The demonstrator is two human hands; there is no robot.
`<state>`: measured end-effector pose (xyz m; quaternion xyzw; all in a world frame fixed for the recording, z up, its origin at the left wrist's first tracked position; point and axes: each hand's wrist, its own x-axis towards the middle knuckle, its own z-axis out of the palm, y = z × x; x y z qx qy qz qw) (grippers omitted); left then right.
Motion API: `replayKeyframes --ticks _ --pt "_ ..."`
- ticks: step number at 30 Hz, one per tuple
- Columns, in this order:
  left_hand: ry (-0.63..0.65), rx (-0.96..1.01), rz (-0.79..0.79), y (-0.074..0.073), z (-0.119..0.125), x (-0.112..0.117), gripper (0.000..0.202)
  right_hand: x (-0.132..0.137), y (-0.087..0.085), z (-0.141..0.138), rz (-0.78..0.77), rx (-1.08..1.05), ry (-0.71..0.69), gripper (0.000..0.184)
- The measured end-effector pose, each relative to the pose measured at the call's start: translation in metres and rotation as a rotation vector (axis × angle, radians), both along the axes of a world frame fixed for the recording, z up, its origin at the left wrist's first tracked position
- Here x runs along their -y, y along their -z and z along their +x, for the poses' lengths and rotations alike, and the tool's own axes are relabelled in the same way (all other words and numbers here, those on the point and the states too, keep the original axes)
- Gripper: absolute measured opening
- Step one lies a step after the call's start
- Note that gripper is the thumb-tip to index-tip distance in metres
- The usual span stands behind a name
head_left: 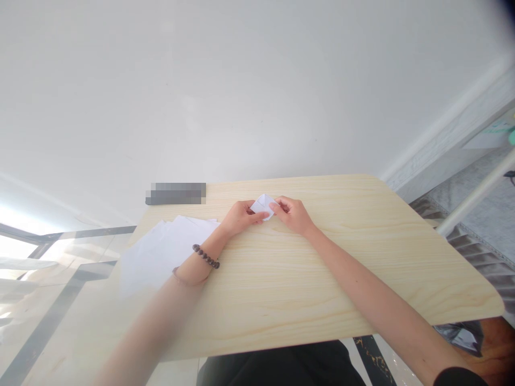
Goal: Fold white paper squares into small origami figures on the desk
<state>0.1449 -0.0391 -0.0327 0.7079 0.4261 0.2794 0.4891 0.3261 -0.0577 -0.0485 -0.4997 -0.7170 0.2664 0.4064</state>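
Observation:
A small piece of folded white paper (263, 202), roughly diamond-shaped with crease lines showing, is held between both hands above the middle of the table. My left hand (240, 217) grips its left side, the thumb lying along the lower edge. On the opposite side, my right hand (293, 213) pinches the paper between thumb and fingers. Fingers behind the paper are partly hidden. Beaded bracelet (206, 257) and a thin band circle my left wrist.
White paper sheets (161, 249) lie loosely stacked on the left of the pale wooden table (346, 257). A dark, pixelated oblong object (176, 194) sits at the back left corner. Behind the table rises a white wall (257, 91). A dark bag (462, 336) is on the floor at right.

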Motion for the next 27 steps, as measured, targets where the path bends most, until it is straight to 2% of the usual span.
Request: replayKeyframes --ticks 6,18,27 --pt "-0.006 -0.011 -0.005 -0.0004 -0.0001 0.0003 0.035 0.0003 -0.0003 0.0004 -0.005 -0.007 -0.003 0.033" --pt "-0.029 0.104 -0.027 0.0004 -0.0001 -0.0009 0.033 0.0003 -0.0011 -0.0001 -0.052 0.024 -0.018 0.032" --pt "0.005 0.104 -0.029 0.0038 -0.0026 -0.0034 0.038 0.0016 -0.0045 0.0004 -0.082 0.001 -0.046 0.036"
